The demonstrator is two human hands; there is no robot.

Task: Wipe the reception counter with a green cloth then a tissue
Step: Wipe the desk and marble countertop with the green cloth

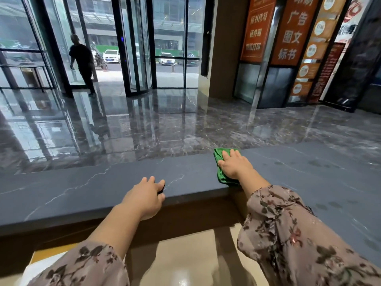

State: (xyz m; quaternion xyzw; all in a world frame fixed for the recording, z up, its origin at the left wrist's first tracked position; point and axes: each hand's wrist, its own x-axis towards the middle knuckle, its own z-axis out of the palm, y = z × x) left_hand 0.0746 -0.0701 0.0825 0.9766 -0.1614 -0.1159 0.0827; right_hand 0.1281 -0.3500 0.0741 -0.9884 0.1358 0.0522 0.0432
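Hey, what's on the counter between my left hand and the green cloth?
Nothing: in the head view, only bare dark counter with pale veins runs from the left hand to the green cloth under the right hand.

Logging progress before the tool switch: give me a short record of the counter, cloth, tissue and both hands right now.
stage: cloth wipe under way
counter: dark grey stone top
cloth: green, bunched on the counter, lying across it from far edge to near edge
right hand: flat on the cloth, pressing it down
left hand: resting at the counter's near edge, away from the cloth
tissue: not in view
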